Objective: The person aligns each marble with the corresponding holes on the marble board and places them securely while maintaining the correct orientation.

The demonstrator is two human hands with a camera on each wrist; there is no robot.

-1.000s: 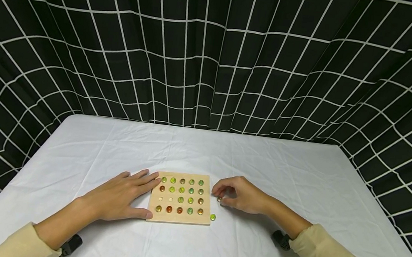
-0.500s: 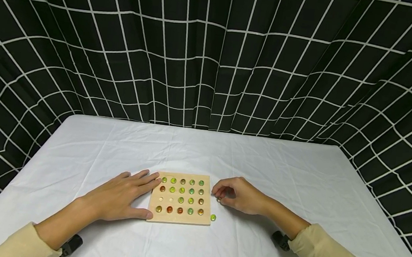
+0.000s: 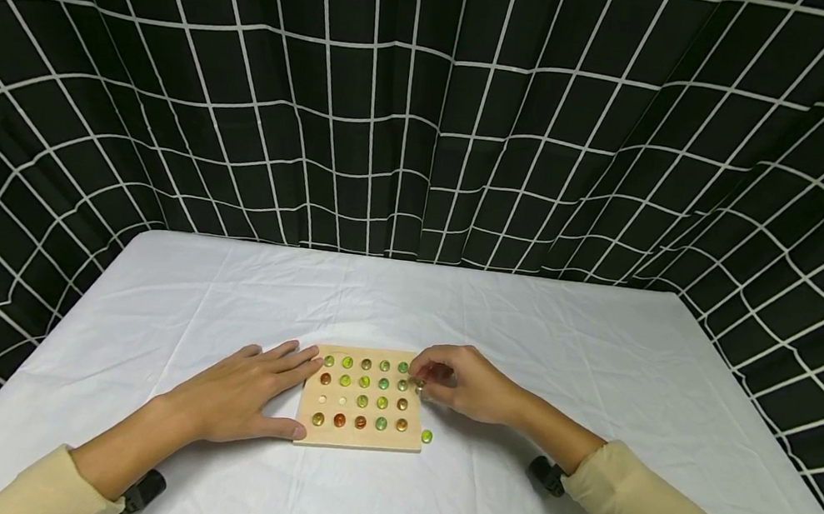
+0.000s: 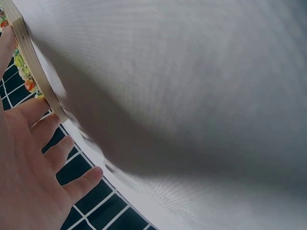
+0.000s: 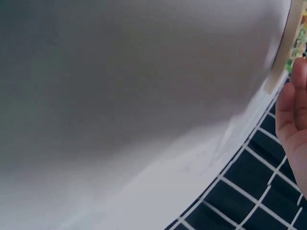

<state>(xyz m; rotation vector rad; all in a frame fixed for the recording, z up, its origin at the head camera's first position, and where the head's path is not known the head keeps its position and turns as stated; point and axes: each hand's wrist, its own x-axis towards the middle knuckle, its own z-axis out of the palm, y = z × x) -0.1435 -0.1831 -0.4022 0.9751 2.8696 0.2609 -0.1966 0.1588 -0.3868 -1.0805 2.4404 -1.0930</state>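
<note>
A light wooden board (image 3: pixel 363 438) lies on the white cloth with rows of coloured glass marbles in its hollows. Two hollows at the left of the third row hold no marble. My left hand (image 3: pixel 240 390) rests along the board's left edge, fingers spread, thumb at the near corner; its fingertips also meet the board's edge (image 4: pixel 41 72) in the left wrist view. Between thumb and fingers, my right hand (image 3: pixel 470 383) pinches a brownish marble (image 3: pixel 419 384) over the board's right edge. A yellow-green marble (image 3: pixel 427 436) lies on the cloth by the near right corner.
The white cloth (image 3: pixel 243 289) spreads over the table around the board. Behind and beside the table hangs a black curtain (image 3: pixel 423 149) with white grid lines. Dark wrist cameras sit under both cuffs.
My right hand has moved left with the marble, from the cloth beside the board to above its right edge. The left hand stays in place.
</note>
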